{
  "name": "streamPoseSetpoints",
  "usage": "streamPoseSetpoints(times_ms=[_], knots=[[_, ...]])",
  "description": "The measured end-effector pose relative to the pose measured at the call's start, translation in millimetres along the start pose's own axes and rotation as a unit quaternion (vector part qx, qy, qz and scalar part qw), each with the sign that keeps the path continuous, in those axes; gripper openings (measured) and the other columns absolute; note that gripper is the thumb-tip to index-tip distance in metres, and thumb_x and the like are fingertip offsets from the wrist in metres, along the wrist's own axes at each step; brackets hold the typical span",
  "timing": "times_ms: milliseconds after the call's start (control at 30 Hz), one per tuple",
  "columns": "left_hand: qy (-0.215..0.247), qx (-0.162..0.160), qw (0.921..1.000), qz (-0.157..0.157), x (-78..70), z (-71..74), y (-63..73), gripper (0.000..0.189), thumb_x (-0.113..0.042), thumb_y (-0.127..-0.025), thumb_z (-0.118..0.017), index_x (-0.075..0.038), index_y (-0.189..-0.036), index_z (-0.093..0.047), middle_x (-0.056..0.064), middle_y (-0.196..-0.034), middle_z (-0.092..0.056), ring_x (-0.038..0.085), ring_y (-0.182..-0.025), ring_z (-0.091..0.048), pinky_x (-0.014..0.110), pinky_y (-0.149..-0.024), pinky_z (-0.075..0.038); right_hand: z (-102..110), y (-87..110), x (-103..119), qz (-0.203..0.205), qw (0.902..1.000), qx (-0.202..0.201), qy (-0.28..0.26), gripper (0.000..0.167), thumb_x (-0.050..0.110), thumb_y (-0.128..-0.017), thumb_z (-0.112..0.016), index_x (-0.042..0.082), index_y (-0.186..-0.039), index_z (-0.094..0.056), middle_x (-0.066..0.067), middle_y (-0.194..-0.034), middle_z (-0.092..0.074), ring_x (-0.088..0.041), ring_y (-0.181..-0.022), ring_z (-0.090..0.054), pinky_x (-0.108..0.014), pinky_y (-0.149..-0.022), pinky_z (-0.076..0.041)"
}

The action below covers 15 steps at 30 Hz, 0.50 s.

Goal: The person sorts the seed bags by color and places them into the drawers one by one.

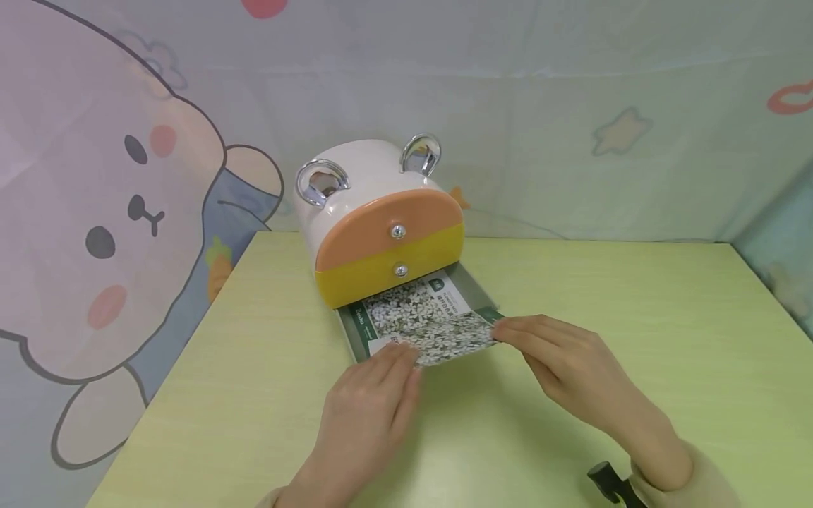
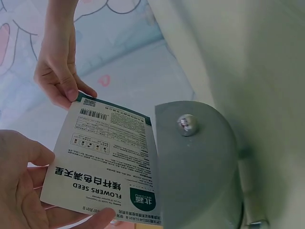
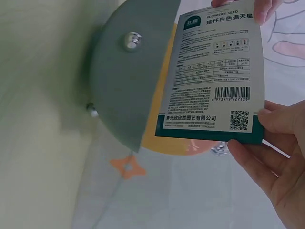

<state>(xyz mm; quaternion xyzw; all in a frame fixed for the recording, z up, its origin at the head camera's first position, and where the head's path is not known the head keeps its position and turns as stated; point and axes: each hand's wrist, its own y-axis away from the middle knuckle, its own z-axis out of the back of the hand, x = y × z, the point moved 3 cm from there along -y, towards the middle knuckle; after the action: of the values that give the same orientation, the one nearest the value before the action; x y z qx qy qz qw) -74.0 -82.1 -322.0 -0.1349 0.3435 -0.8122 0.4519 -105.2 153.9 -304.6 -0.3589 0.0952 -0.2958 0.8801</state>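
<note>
Between both hands is a flat seed packet (image 1: pixel 454 337) with a print of small white flowers. The left hand (image 1: pixel 377 388) grips its left end and the right hand (image 1: pixel 562 356) pinches its right end. In the right wrist view the packet's white back (image 3: pixel 214 71) shows a barcode and the words "FLOWERS SEED". A second flower packet (image 1: pixel 399 305) lies just behind, on a grey tray (image 1: pixel 475 282) jutting out below a bear-like box (image 1: pixel 368 159). The held packet hides the tray's front part.
The box has chrome ears (image 1: pixel 422 155) and an orange (image 1: pixel 362 233) and yellow front with silver knobs. Both stand on a pale yellow-green table (image 1: pixel 635 296). Behind hangs a cartoon-printed cloth (image 1: pixel 540 127). A black object (image 1: pixel 606 478) sits by the right sleeve.
</note>
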Motion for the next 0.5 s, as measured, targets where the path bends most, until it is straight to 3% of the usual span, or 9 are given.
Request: streamPoseSetpoints(times_ms=[200, 300, 400, 500], knots=[[-0.006, 0.019, 0.9995, 0.025, 10.1, -9.4, 4.0, 0.024, -0.022, -0.091, -0.059, -0.010, -0.108, -0.072, 0.005, -0.106, -0.074, 0.022, -0.098, -0.071, 0.035, -0.077, -0.059, -19, -1.5, -10, -0.015, 0.9988, 0.005, -0.047, 0.035, 0.017, -0.104, -0.036, 0.011, -0.111, -0.069, 0.002, -0.107, -0.071, -0.016, -0.100, -0.067, -0.026, -0.085, -0.053], [-0.005, 0.026, 0.9991, 0.034, 13.7, -14.0, 5.6, 0.023, -0.020, -0.090, -0.061, -0.010, -0.107, -0.072, 0.006, -0.106, -0.074, 0.022, -0.098, -0.071, 0.035, -0.077, -0.059, -27, -2.6, -15, -0.014, 0.9977, 0.001, -0.066, 0.024, 0.002, -0.095, -0.052, 0.010, -0.110, -0.069, 0.001, -0.107, -0.071, -0.016, -0.098, -0.068, -0.027, -0.084, -0.054], [0.001, 0.033, 0.9986, 0.042, 17.2, -18.6, 6.2, 0.022, -0.019, -0.091, -0.061, -0.009, -0.107, -0.072, 0.006, -0.106, -0.074, 0.023, -0.098, -0.071, 0.035, -0.077, -0.059, -35, -3.1, -20, -0.018, 0.9970, 0.005, -0.076, 0.037, -0.013, -0.080, -0.061, 0.009, -0.109, -0.070, 0.000, -0.106, -0.072, -0.017, -0.096, -0.068, -0.029, -0.080, -0.055], [0.005, 0.039, 0.9980, 0.049, 20.8, -23.4, 6.0, 0.022, -0.019, -0.092, -0.060, -0.008, -0.108, -0.072, 0.007, -0.106, -0.073, 0.024, -0.099, -0.071, 0.036, -0.078, -0.059, -43, -2.6, -26, -0.035, 0.9956, 0.021, -0.084, 0.039, -0.014, -0.078, -0.064, 0.010, -0.108, -0.070, 0.000, -0.106, -0.072, -0.017, -0.096, -0.069, -0.030, -0.078, -0.056]])
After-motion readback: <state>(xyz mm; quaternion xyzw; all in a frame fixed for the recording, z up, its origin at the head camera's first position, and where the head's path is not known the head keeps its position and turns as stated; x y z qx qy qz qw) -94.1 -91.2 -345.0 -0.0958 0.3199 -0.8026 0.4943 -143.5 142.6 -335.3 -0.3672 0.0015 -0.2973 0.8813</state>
